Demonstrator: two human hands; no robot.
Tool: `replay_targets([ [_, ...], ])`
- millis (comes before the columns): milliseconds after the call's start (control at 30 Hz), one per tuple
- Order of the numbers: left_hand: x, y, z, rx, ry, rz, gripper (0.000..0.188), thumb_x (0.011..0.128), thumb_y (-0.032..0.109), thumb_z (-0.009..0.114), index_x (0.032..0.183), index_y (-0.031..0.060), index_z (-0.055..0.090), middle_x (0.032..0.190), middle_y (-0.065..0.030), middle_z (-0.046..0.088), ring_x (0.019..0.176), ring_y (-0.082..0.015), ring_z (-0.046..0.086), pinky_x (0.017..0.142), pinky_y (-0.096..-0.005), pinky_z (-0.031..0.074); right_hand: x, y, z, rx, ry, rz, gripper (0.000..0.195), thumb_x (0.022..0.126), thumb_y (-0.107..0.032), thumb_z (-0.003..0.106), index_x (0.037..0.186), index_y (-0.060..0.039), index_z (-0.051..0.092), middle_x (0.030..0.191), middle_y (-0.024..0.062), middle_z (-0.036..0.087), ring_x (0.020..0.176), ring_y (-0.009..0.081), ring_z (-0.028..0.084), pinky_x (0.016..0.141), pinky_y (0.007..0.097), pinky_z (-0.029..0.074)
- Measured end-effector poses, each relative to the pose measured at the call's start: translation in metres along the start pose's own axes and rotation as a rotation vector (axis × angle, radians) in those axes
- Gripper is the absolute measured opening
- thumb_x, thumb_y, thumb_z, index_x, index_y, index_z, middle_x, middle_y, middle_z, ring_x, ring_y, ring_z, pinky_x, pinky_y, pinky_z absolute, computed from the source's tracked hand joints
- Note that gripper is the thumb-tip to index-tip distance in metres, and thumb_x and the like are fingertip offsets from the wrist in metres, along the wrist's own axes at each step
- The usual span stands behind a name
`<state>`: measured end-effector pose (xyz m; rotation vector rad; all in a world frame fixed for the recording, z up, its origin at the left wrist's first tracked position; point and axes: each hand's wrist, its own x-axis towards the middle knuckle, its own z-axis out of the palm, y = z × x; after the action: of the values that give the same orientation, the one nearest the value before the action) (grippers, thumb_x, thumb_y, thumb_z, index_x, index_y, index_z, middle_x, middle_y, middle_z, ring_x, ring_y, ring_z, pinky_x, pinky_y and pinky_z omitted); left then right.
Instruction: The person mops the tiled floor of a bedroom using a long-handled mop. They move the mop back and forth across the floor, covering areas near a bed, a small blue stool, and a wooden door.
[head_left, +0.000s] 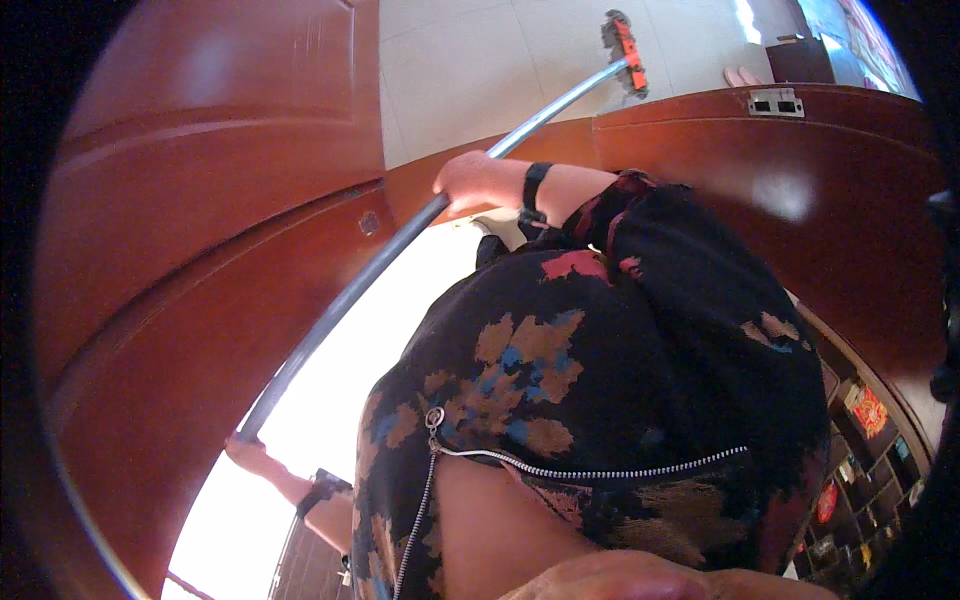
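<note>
A long-handled mop (551, 111) runs diagonally across the view. Its red head (630, 54) with dark grey fringe rests on the pale tiled floor at the top. My right hand (466, 180), with a black strap at the wrist, is closed around the handle where bare metal meets the dark grey grip. At the lower left, my left hand (249, 451) grips the far end of the dark section; a black strap is on that wrist too. The handle passes in front of my black patterned zip top (525, 360). Part of my shoe shows below the right forearm.
A glossy red-brown wooden door (217, 165) fills the left side. To the right stands a matching wood panel with a metal strike plate (776, 103). Pink slippers (741, 76) lie by a dark cabinet (801, 61). Shelves with small items (862, 450) appear at lower right.
</note>
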<state>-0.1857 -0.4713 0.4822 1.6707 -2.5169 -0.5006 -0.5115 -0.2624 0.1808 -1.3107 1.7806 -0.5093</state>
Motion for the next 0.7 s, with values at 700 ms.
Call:
replay_targets([
  [700, 0.169, 0.229, -0.128, 0.02, 0.167, 0.348, 0.036, 0.111, 0.024, 0.046, 0.099, 0.0042, 0.074, 0.074, -0.0014, 0.061, 0.062, -0.0099, 0.051, 0.056, -0.0257, 0.037, 0.147, 0.077, -0.168, 0.136, 0.704, 0.125, 0.011, 0.082, -0.021, 0.071, 0.083, -0.0116, 0.066, 0.087, 0.0142, 0.065, 0.094, 0.0423, 0.062, 0.082, 0.0517, 0.05],
])
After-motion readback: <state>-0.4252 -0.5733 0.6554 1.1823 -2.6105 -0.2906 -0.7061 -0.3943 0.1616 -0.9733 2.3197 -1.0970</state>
